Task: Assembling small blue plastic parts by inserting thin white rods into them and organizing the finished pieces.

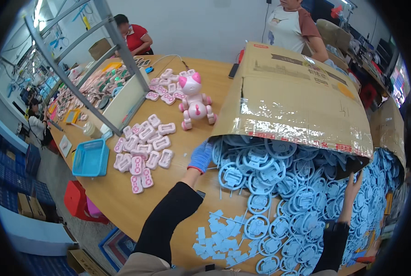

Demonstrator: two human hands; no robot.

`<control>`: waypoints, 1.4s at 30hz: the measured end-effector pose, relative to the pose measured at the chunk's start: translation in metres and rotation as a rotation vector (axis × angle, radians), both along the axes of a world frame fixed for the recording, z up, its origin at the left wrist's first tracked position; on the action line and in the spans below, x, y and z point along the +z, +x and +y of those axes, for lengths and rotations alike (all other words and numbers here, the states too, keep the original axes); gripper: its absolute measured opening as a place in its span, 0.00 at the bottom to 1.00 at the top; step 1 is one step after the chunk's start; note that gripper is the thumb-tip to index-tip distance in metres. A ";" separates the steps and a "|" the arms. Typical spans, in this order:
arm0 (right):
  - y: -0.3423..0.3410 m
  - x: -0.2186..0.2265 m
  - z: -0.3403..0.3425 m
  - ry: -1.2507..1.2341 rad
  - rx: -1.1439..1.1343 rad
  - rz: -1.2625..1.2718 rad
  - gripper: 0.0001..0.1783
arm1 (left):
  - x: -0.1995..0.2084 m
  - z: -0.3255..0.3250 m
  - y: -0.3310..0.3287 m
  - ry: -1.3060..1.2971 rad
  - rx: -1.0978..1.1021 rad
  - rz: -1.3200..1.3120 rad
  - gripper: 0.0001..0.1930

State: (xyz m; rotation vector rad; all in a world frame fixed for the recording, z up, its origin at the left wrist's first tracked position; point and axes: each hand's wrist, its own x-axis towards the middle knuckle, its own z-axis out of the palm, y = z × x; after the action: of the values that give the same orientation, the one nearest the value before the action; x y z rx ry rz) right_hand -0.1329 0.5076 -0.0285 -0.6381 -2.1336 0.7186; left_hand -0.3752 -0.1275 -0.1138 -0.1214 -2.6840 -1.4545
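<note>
A large cardboard box (302, 99) lies tipped on the table with its open side toward me. Light-blue plastic steering-wheel-shaped parts (304, 198) spill out of it in a deep heap. My left hand (201, 156), in a blue glove, is closed at the box's lower left corner, its fingertips partly hidden by the edge. My bare right hand (351, 186) reaches over the heap and grips the box's lower right corner. Small flat light-blue pieces (219, 237) lie scattered on the table in front of me.
Left of the box stand a pink-and-white toy robot dog (195, 103), pink-and-white controller-shaped pieces (145, 142) and a blue basket (90, 158). A metal frame (83, 73) rises at the left. Another box (388, 126) spills blue parts at right. Two people are across the table.
</note>
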 end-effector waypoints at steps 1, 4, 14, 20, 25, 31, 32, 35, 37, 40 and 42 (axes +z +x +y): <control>0.021 0.002 -0.023 0.141 0.012 -0.130 0.29 | -0.007 -0.006 0.015 -0.077 -0.058 0.008 0.27; 0.118 0.008 -0.099 0.405 0.105 -0.418 0.33 | 0.031 0.016 0.090 -0.061 -0.049 -0.060 0.31; 0.346 -0.060 -0.210 0.383 0.058 -0.697 0.42 | 0.021 -0.032 0.253 -0.700 -0.546 0.167 0.38; 0.318 -0.065 -0.213 0.220 -0.127 -0.809 0.53 | 0.022 -0.012 0.290 -0.627 -0.383 0.077 0.41; 0.347 -0.055 -0.217 0.164 -0.035 -0.790 0.52 | 0.134 0.014 0.204 -0.495 -0.156 -0.238 0.44; 0.373 -0.064 -0.207 0.204 0.123 -0.755 0.50 | 0.142 0.024 0.163 -0.490 -0.111 -0.309 0.41; 0.372 -0.062 -0.204 0.210 0.132 -0.749 0.50 | 0.137 0.031 0.181 -0.520 -0.143 -0.284 0.40; 0.371 -0.046 -0.205 0.189 0.170 -0.719 0.50 | 0.079 0.021 0.257 -0.530 -0.243 -0.237 0.38; 0.365 -0.034 -0.210 0.234 0.166 -0.634 0.50 | 0.057 0.025 0.308 -0.632 -0.304 -0.213 0.39; 0.347 -0.014 -0.222 0.305 0.379 -0.435 0.47 | 0.035 0.037 0.389 -0.830 -0.187 -0.086 0.42; 0.315 0.000 -0.247 0.222 0.563 -0.405 0.39 | 0.029 0.039 0.430 -0.780 -0.121 -0.133 0.46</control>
State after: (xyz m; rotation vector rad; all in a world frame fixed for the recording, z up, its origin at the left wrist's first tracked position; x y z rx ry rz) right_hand 0.1820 0.2602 -0.0287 -0.0488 -2.7659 0.6640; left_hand 0.0553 -0.0884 -0.0845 -0.2410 -3.2326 -0.3593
